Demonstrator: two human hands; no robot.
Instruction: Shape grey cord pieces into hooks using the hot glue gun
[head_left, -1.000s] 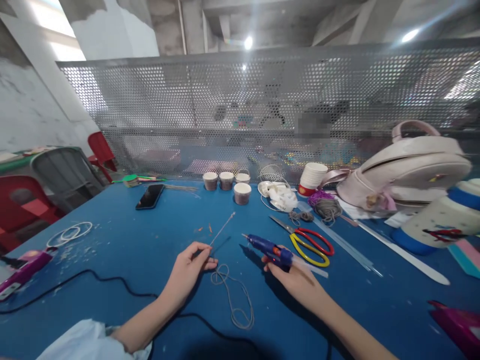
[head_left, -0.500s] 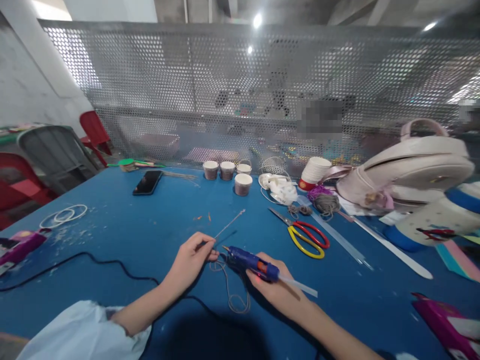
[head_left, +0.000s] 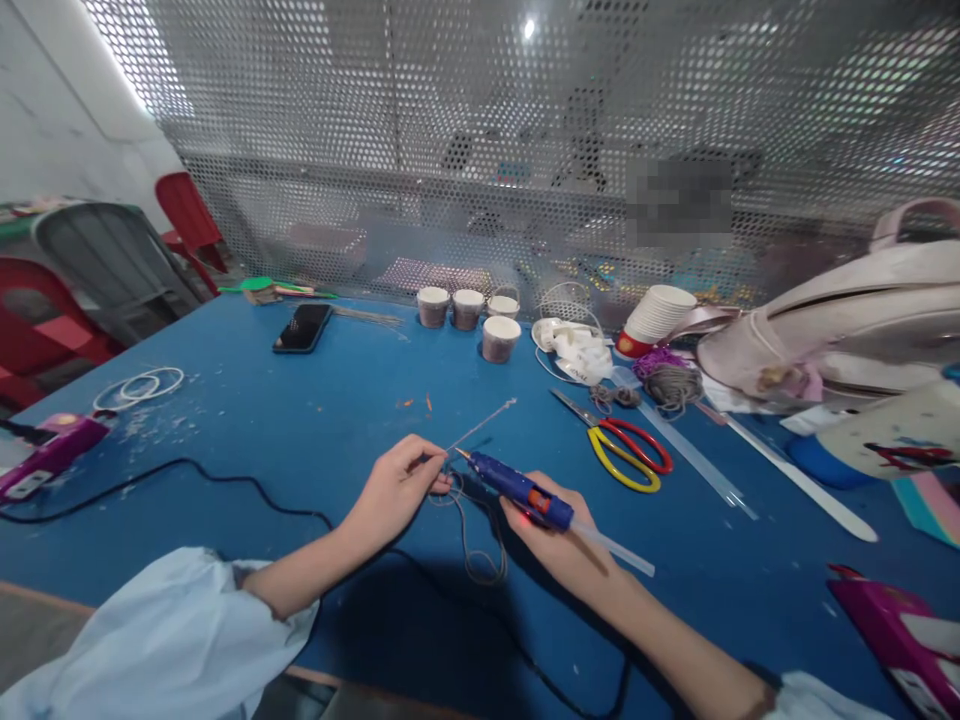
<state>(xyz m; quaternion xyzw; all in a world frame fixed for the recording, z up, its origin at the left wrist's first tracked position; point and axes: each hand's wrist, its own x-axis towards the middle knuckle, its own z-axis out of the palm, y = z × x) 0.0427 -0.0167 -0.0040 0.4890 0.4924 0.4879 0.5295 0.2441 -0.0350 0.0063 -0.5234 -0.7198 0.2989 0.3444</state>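
A: What has each hand got?

B: The left hand [head_left: 397,490] is closed in a pinch, thumb and forefinger on the near end of a thin wire [head_left: 484,425]. The wire slants away to the right, and its far end is free over the counter [head_left: 315,420]. The right hand [head_left: 559,535] is wrapped shut round a blue glue gun [head_left: 521,492], with a clear stick jutting out behind it.

A: Where is the nozzle?

B: It points left, with the tip just beside the left fingertips and the pinched end of the wire. I cannot tell whether it touches.

A: Anything under the hands?

B: A grey string [head_left: 476,535] lies in loose loops between them. A black cable [head_left: 225,478] runs in from the left and passes under the left forearm.

A: How much room is there?

B: Ahead of the hands the counter is bare blue as far as the phone [head_left: 302,327] and the cups [head_left: 501,337] near the far edge, by the mesh screen [head_left: 375,150]. On the right the scissors [head_left: 626,458] lie near the gun, just beyond it. The bag [head_left: 847,320] crowds the far right corner. On the left the rings [head_left: 139,385] and a pink tool [head_left: 45,455] sit close to that edge, well apart from the left hand. The near edge runs under the left sleeve [head_left: 165,640].
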